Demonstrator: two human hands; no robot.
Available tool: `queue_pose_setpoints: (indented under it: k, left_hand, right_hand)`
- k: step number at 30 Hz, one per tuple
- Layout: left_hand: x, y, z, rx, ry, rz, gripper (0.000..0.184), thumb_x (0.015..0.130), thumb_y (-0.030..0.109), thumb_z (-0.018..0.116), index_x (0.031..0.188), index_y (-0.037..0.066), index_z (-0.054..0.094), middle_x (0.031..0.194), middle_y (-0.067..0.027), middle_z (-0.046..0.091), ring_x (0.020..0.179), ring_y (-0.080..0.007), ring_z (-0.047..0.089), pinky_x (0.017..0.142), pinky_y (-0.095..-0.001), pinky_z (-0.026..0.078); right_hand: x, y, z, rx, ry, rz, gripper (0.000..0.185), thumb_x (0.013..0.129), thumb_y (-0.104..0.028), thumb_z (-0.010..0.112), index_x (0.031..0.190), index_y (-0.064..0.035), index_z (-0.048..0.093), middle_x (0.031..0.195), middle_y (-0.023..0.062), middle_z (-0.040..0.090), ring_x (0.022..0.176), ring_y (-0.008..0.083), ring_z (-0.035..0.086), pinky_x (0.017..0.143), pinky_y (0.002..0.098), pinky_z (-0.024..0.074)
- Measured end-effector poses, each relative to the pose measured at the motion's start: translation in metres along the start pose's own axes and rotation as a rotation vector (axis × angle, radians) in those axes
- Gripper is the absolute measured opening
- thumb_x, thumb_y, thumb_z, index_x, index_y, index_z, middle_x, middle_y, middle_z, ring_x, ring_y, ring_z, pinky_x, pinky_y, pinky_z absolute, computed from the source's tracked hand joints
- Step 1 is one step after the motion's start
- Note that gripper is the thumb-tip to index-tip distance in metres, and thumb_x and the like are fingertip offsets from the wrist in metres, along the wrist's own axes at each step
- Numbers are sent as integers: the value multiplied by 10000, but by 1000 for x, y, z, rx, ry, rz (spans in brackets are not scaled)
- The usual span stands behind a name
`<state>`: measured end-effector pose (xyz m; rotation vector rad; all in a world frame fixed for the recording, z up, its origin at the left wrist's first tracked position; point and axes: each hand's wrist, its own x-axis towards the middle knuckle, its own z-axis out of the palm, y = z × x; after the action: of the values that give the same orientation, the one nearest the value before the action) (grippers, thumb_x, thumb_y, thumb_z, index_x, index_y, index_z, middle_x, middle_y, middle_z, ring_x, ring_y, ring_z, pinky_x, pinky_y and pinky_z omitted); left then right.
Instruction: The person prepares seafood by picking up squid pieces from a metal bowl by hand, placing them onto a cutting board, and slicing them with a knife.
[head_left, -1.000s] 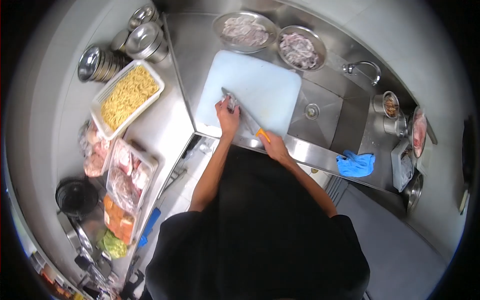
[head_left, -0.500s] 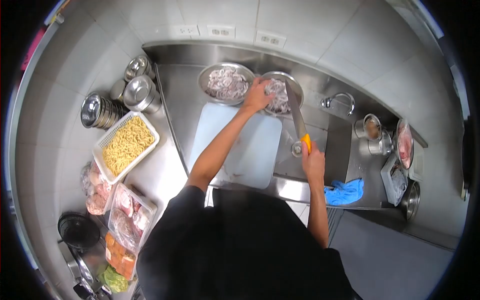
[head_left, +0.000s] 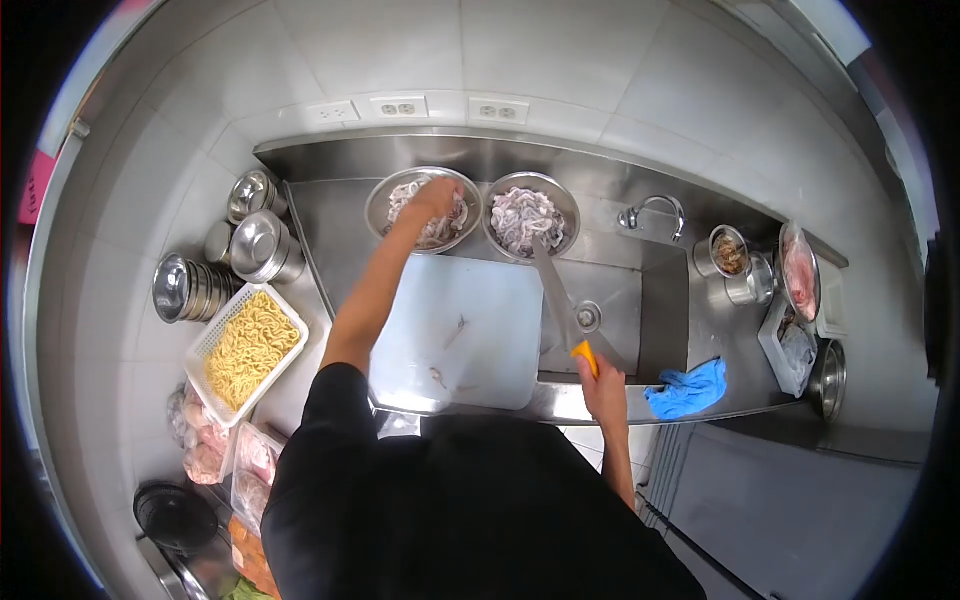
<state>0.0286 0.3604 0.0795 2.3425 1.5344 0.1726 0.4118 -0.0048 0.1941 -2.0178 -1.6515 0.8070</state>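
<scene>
Two steel bowls stand side by side behind the cutting board. My left hand [head_left: 436, 198] reaches into the left bowl [head_left: 376, 212], over pale, purplish strips that look like cut squid [head_left: 408, 196]; its fingertips are hidden. More of the same squid [head_left: 527, 215] fills the right bowl [head_left: 572, 205]. In my right hand [head_left: 604, 390] is the yellow handle of a large knife [head_left: 560, 300], its blade pointing away from me with the tip at the right bowl's near edge. The pale blue cutting board [head_left: 450, 310] carries a few small scraps.
To the right lie a sink [head_left: 620, 300] with a faucet [head_left: 655, 208], a blue cloth [head_left: 688, 388] and small steel pots [head_left: 725, 252]. On the left are a white basket [head_left: 228, 405] of yellow noodles [head_left: 255, 345], stacked steel bowls [head_left: 185, 288] and bagged meat [head_left: 205, 455].
My left hand has moved from the right bowl into the left one. My right hand has drawn the knife back toward me and slightly left. The camera view has shifted.
</scene>
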Motion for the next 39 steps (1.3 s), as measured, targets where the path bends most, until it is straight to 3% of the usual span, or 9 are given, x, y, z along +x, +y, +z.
queue_pose_setpoints:
  k: [3, 6, 9, 12, 17, 23, 29, 32, 39]
  left_hand:
    - [5, 3, -46, -6, 95, 44, 261, 821, 124, 753, 1077, 123, 699, 1117, -162, 722, 1109, -368, 673, 934, -468, 546]
    - [0, 13, -95, -1, 168, 80, 246, 827, 113, 765, 1067, 111, 712, 1102, -158, 733, 1076, -376, 681, 932, -456, 549]
    - [-12, 34, -137, -103, 202, 68, 214, 845, 98, 764, 1052, 90, 710, 1055, -157, 737, 1021, -354, 687, 905, -436, 546]
    - [-51, 76, -177, -240, 248, 56, 180, 874, 78, 750, 1045, 67, 696, 978, -152, 728, 942, -278, 688, 861, -391, 537]
    - [-130, 130, -199, -476, 382, 55, 199, 896, 100, 773, 1086, 83, 717, 955, -100, 745, 812, -193, 685, 775, -352, 557]
    - [-248, 153, -125, -583, 530, -23, 213, 910, 70, 757, 1121, 78, 734, 1018, -32, 753, 858, -114, 655, 785, -275, 533]
    - [-351, 116, 119, -574, 433, -311, 277, 866, -15, 709, 1129, 73, 722, 1088, -126, 715, 994, -302, 661, 890, -397, 551]
    - [-371, 127, 155, -238, 618, -317, 277, 848, 1, 723, 1115, 74, 726, 1129, -143, 678, 1055, -359, 608, 939, -426, 527]
    - [-375, 118, 168, -227, 610, -338, 202, 871, -11, 685, 1068, 23, 715, 1163, -154, 664, 1069, -366, 602, 932, -449, 519]
  right_hand:
    - [-13, 4, -4, 12, -31, 91, 436, 1006, -410, 626, 980, 24, 661, 833, 305, 683, 825, 514, 668, 707, 568, 511]
    - [-16, 21, 2, 16, 40, -1, 449, 1003, -393, 640, 1013, 54, 679, 700, 248, 631, 635, 399, 652, 623, 465, 487]
    - [-19, 18, -2, 3, 57, 24, 448, 1006, -389, 636, 965, 55, 667, 681, 249, 617, 614, 399, 637, 605, 464, 476]
    - [-26, -2, -18, 50, 16, 34, 426, 1009, -393, 629, 969, 30, 657, 818, 307, 676, 809, 507, 671, 687, 546, 512]
    - [-35, -11, -26, 18, 16, -16, 401, 1012, -363, 631, 930, 30, 641, 772, 294, 658, 767, 503, 660, 663, 536, 493]
    - [-47, -30, -20, 51, -74, -111, 363, 1009, -331, 642, 918, 19, 619, 729, 269, 634, 699, 475, 645, 632, 524, 471]
    - [-42, -1, 67, -93, -182, -321, 292, 1018, -295, 616, 1090, -19, 553, 820, 251, 689, 775, 489, 678, 680, 565, 525]
    - [-26, -6, 123, -245, -305, -312, 283, 1038, -291, 571, 1124, -29, 506, 892, 264, 704, 830, 493, 688, 730, 591, 542]
    - [-33, 53, 156, -410, -466, -246, 319, 1074, -342, 475, 1168, -38, 453, 872, 267, 708, 820, 486, 699, 745, 611, 549]
